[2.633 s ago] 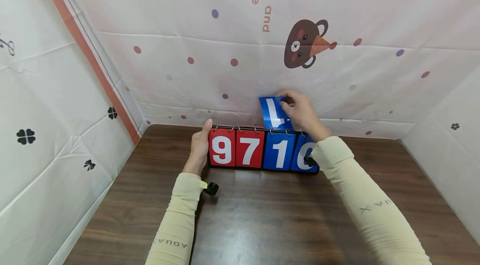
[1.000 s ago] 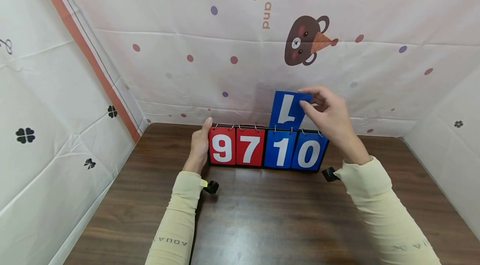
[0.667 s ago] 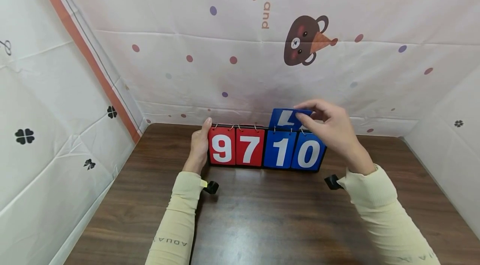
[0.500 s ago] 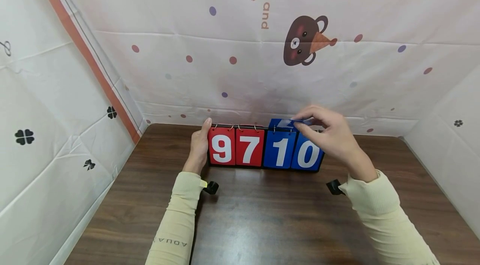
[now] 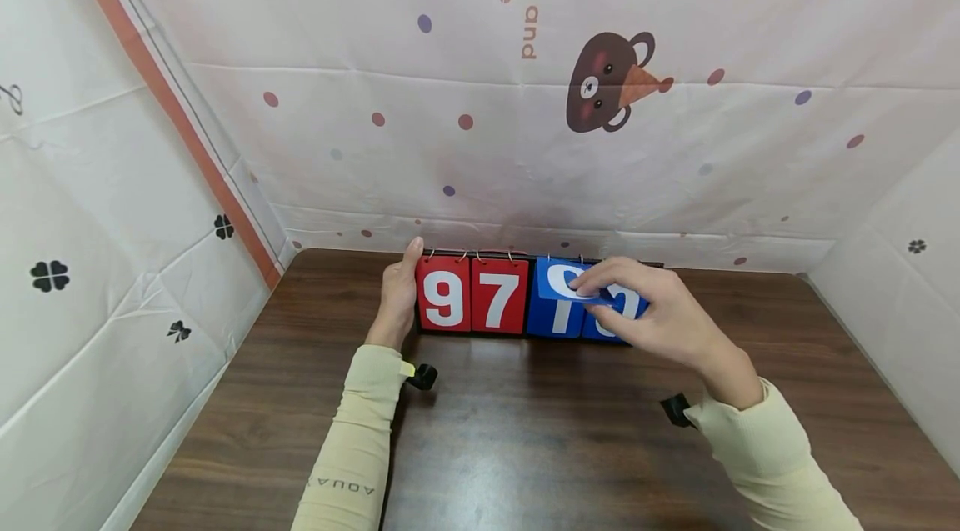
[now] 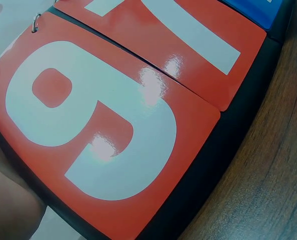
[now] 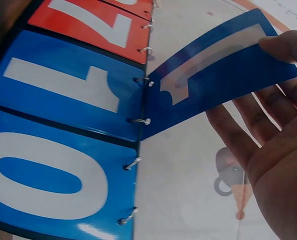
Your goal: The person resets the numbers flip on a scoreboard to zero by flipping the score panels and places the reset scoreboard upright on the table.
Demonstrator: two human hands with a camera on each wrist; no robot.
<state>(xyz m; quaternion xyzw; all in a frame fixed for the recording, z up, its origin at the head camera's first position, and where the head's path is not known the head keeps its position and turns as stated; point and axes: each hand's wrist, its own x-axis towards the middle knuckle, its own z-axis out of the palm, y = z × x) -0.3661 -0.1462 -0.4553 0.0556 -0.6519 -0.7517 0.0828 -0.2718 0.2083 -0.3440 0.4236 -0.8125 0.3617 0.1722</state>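
A flip scoreboard stands on the table, its red cards reading 9 and 7. My left hand grips its left edge, thumb up along the side; its other fingers are hidden behind. My right hand pinches the free edge of a blue number card. In the head view that card hangs forward from its rings with a white 0 partly showing, overlapping the blue 1 card. The right wrist view has the pinched card bent out from the rings, thumb on its 1 side. Beside it, my right hand partly covers the last blue card.
A brown wooden table extends toward me. Right behind the scoreboard rises a pale printed cloth wall with dots and a bear. Another pale cloth closes the left side. Small black cameras sit at both wrists.
The blue card held upright above the rings, showing an upside-down 1, has come forward and down with my right hand, revealing a 0. My left hand stays at the scoreboard's left edge.
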